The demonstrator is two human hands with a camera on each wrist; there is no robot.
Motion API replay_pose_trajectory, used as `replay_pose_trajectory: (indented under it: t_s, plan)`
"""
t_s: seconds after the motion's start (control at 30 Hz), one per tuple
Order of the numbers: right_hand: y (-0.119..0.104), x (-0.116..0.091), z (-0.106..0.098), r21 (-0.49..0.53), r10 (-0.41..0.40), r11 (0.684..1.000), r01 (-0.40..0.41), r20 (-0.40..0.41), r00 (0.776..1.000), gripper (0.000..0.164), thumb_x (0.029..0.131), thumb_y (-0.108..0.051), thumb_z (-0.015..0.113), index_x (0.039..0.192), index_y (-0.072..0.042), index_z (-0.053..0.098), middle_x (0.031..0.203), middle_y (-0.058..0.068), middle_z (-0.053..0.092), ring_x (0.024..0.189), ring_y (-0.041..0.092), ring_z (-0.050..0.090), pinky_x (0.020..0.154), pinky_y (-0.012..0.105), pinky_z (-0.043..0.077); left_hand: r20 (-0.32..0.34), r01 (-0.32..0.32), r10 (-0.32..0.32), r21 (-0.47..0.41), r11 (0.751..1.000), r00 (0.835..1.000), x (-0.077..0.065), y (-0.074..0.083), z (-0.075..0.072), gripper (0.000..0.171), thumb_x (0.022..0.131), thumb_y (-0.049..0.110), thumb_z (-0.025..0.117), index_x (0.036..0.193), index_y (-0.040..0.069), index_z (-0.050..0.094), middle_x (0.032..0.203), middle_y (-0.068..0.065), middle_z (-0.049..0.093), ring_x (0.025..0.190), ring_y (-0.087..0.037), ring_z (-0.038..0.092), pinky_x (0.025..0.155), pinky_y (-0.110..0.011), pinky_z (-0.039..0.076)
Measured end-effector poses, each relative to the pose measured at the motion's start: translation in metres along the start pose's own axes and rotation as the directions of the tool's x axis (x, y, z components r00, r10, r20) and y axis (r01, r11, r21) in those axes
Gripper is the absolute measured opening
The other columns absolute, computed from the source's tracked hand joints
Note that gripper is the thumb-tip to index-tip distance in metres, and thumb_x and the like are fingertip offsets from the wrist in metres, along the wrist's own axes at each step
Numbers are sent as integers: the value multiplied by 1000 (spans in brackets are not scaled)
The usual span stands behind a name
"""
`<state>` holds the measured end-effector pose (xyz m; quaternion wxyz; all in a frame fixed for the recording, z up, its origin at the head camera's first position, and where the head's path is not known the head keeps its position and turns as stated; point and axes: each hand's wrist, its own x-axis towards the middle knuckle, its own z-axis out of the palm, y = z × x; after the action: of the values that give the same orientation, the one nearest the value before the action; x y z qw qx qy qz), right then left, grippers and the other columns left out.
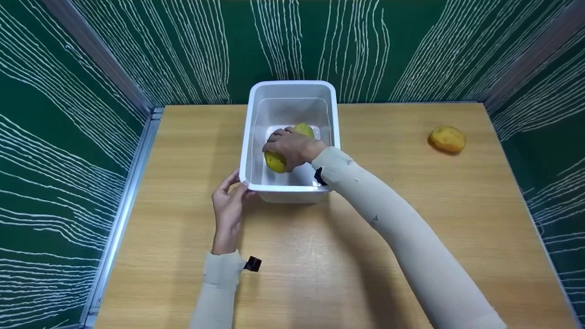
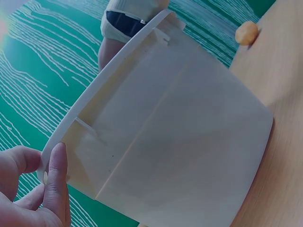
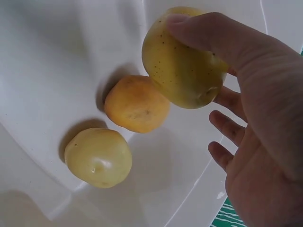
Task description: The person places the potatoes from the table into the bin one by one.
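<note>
A deep white plastic bin (image 1: 288,188) stands on the wooden table. Its near left corner rim is pinched between the thumb and fingers of my left hand (image 1: 227,208). My right hand (image 1: 295,146) reaches down inside the bin and grips a yellow-green, dark-speckled fruit (image 3: 182,61); the thumb lies over its top, while several other fingers show behind it. Below that, in the right wrist view, an orange-yellow rounded piece (image 3: 136,104) and a pale yellow one (image 3: 98,158) lie on the bin's floor. A yellow-green piece (image 1: 303,129) shows beyond my right hand in the head view.
A brownish-yellow potato-like piece (image 1: 448,139) lies on the table (image 1: 393,137) at the far right. Green panels with white wavy lines (image 1: 315,45) wall in the back and both sides. A metal rail (image 1: 123,196) runs along the left edge.
</note>
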<state>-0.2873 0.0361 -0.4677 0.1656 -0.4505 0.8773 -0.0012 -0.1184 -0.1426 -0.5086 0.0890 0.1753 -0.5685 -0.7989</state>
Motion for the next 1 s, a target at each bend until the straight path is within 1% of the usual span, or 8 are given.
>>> replay_pose_trajectory:
  t_s: [0.17,0.3,0.4,0.53,0.73,0.8,0.9,1.0]
  plan:
    - [-1,0,2,0,16,1000,-16,25,1000,83,87,-25,89,158,-27,47,165,4,43,155,33,34,135,58,16,-1,-2,2,-4,1000,1000,-1,1,0,46,97,-13,62,142,-9,60,119,-18,54,79,-14,71,76,-26,68]
    - [-1,1,2,11,-1,1000,0,25,1000,81,86,-20,89,157,-25,48,162,5,46,154,33,33,134,61,18,6,-23,23,-17,1000,1000,-1,0,1,45,96,-15,60,141,-12,59,117,-18,54,77,-14,71,76,-28,69]
    - [-1,1,2,10,-8,1000,8,23,1000,82,86,-17,89,156,-25,48,161,3,47,154,32,33,133,61,19,10,-38,39,-29,999,999,-1,0,1,44,96,-16,60,140,-14,58,115,-18,53,75,-13,70,75,-28,69]
    - [-2,1,3,-19,7,1000,-7,29,1000,84,87,-16,88,159,-28,45,164,0,45,156,31,31,133,61,19,10,-42,43,-33,999,999,0,-1,1,44,96,-16,60,140,-15,58,114,-18,53,75,-13,70,74,-26,69]
    - [-4,0,3,-87,8,996,-6,17,1000,79,91,-10,84,159,-26,47,165,1,45,157,33,31,132,60,21,8,-37,38,-37,999,999,0,-2,1,45,96,-16,59,141,-15,57,115,-18,53,76,-13,70,74,-24,68]
    - [-4,-1,2,-81,23,997,-21,23,999,77,91,-10,83,158,-26,48,165,1,45,157,33,31,132,60,21,6,-35,35,-38,999,999,0,-2,1,45,96,-16,59,141,-15,57,115,-18,53,76,-13,70,73,-24,68]
    - [-3,-3,-1,-41,62,997,-60,45,997,74,93,-7,81,158,-26,49,165,1,45,158,34,31,132,60,22,3,-30,30,-36,999,1000,1,-2,0,45,96,-16,59,141,-15,57,116,-18,53,76,-13,70,73,-24,68]
    - [-1,-9,-11,20,88,996,-89,49,995,71,94,-5,78,156,-26,51,163,1,48,154,34,36,132,59,25,-5,-26,26,-28,999,1000,1,-2,0,46,96,-15,59,141,-14,57,117,-19,52,78,-15,71,74,-24,68]
